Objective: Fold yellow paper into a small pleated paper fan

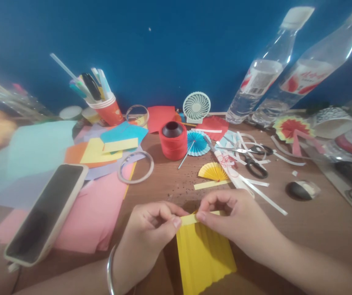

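A sheet of yellow paper (205,256) with parallel crease lines lies between my hands, its far edge pinched up in a narrow paler fold. My left hand (151,231) grips the left end of that fold between thumb and forefinger. Close beside it, my right hand (231,213) pinches the same fold further right, its fingertips partly hiding the edge. Just beyond my right hand rest a pleated yellow paper fan (214,171) and a pale yellow strip (212,184).
A red thread spool (174,143) and blue paper rosette (198,143) stand ahead. Black-handled scissors (256,167) lie among white paper strips on the right, near a mouse (300,190). Leftward are a phone (45,213), coloured papers (91,217) and a pen cup (110,111). Bottles (256,82) stand behind.
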A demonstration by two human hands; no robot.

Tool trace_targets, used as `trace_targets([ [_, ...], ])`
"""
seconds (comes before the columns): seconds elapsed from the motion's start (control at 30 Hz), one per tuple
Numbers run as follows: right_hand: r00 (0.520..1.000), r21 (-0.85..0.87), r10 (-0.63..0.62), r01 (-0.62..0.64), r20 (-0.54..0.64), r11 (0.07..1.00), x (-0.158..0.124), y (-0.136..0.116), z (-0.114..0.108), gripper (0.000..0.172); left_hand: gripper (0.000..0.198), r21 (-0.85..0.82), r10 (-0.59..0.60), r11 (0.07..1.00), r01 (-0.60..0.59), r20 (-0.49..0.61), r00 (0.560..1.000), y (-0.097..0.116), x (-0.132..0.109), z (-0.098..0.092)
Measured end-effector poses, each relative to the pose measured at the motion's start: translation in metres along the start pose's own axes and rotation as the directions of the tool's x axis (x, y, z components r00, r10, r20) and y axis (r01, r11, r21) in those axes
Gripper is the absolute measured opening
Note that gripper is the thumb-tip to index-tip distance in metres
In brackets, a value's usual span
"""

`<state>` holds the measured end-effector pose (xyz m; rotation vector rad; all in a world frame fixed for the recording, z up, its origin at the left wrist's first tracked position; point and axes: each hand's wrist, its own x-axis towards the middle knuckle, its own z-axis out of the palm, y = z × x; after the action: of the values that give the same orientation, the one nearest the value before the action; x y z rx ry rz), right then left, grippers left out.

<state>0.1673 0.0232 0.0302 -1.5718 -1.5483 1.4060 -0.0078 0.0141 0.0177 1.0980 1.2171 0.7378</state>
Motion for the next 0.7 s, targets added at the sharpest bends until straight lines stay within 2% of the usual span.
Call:
trace_targets([
  [0.33,1.000,0.004,-0.017,0.018,-0.014,1.000,-0.0019,0.0024,0.0007,0.009,0.021,-0.030,-0.017,0.999,0.018,0.030,0.999,-0.0040,-0.0023,-0.0018],
  [0.7,0.996,-0.028,-0.066,0.064,-0.065,0.998,-0.0066,0.0033,0.0021,0.009,0.019,-0.246,-0.055,0.966,0.078,0.099,0.994,-0.0021,-0.0059,0.0019],
])
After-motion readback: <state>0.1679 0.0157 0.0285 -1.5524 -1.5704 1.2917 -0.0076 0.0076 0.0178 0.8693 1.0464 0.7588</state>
